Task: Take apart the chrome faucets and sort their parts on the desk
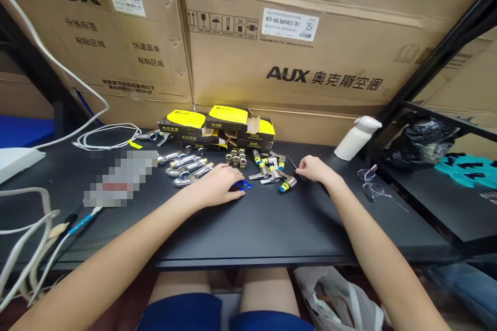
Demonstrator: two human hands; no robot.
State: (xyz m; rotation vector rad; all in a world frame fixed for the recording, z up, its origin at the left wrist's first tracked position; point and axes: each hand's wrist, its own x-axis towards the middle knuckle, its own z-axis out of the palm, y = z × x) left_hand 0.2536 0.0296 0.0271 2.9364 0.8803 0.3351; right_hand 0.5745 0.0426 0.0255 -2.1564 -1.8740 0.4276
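Navy shorts (178, 313) and a pale bag (337, 300) show nearest, below the front edge of the black desk (248, 232). On it, the left hand (217, 186) lies palm down, thumb and forefinger apart, with small, round, glossy blue caps (249, 185) between and just beside them; how the other fingers sit I cannot tell. A silver valve (288, 184) with yellow and blue bands lies between the hands, its blue end toward the near left. The right hand (312, 169) has its fingertips pinched together on a rod (290, 162), dark, thin and straight, its long axis slanting away and leftward, free end far. Beyond stand rings (235, 158), then yellow-and-black boxes (227, 118), then cartons (330, 51).
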